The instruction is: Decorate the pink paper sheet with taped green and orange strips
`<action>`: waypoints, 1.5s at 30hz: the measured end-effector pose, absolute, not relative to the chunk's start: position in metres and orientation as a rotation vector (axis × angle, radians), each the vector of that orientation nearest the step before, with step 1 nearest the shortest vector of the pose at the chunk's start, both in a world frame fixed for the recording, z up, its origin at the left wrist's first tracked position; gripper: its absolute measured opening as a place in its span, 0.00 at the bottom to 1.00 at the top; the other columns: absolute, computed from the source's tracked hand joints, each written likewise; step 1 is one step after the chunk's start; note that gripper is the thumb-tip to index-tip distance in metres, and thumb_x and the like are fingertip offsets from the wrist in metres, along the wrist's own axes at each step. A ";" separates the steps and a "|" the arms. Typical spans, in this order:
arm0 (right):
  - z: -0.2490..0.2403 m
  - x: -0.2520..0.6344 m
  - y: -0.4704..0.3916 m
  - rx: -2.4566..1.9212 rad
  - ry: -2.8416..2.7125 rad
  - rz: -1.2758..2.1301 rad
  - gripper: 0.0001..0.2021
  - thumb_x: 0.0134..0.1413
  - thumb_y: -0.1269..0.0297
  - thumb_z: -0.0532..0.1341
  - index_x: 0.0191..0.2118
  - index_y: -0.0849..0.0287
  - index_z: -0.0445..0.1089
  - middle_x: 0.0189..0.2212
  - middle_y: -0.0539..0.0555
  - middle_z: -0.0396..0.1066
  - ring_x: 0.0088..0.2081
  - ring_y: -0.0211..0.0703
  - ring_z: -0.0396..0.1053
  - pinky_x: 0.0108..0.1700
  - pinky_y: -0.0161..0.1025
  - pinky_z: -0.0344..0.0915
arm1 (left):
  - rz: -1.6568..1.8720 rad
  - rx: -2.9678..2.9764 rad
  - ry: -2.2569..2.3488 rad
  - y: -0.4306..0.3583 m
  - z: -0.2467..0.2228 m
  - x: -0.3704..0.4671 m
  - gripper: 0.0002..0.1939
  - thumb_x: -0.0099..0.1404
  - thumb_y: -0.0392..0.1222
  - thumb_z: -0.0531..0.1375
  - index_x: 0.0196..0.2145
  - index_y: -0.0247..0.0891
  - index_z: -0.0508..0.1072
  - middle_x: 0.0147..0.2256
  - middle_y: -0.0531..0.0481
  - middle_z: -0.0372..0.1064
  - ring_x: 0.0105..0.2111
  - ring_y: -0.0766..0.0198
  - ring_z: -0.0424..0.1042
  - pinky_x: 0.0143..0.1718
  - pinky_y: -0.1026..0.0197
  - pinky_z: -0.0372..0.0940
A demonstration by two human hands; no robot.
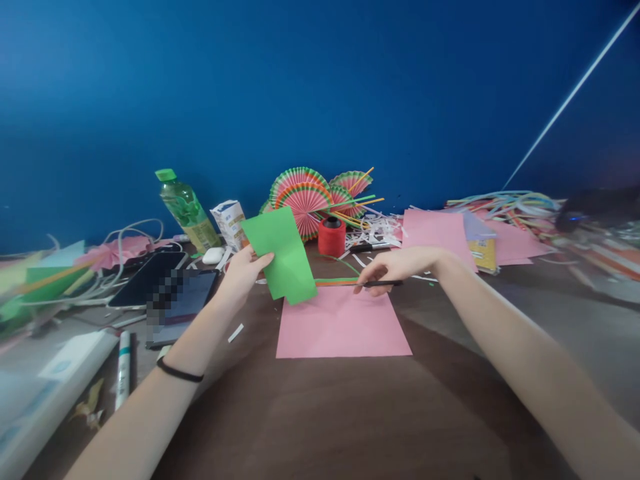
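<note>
My left hand [245, 268] pinches a piece of green paper [286, 257] between thumb and fingers. The paper is tilted, has a notch at its lower edge, and overlaps the far left corner of a pink sheet [340, 327] lying flat on the table. At the far edge of that sheet, my right hand [380, 272] has its fingers curled around a thin black stick [393, 283], perhaps a pen; its tip is hidden. Orange and green strips [333, 282] run along the sheet's far edge, just left of my right fingertips.
Behind the sheet stand a red thread spool [331, 238] and pleated paper fans [303, 200]. A green bottle [185, 207], a small carton [230, 223] and phones [150, 280] are on the left. More pink paper [435, 233] and coloured strips [520, 203] lie at right.
</note>
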State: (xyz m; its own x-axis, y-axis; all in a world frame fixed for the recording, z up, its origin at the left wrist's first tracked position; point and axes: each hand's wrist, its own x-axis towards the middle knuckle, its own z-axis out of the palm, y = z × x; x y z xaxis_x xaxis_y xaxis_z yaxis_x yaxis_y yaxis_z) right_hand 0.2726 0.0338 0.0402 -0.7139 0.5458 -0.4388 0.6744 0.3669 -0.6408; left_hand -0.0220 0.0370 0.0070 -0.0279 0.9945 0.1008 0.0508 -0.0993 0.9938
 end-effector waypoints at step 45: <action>0.032 0.253 0.028 0.949 2.480 -1.225 0.28 0.42 0.49 0.62 0.49 0.56 0.68 0.35 0.51 0.72 0.32 0.36 0.63 0.32 0.31 0.57 | 1.151 1.230 1.168 0.025 0.008 -0.006 0.18 0.43 0.41 0.66 0.34 0.34 0.73 0.36 0.44 0.74 0.32 0.57 0.73 0.30 0.59 0.67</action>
State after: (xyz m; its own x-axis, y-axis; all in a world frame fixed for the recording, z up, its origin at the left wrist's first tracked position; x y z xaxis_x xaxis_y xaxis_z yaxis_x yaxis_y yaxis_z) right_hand 0.2535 0.0284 0.0317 -0.7685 0.4537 -0.4513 0.6341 0.4452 -0.6322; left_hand -0.0055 0.0250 0.0079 0.0652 0.9978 -0.0130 0.0012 0.0130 0.9999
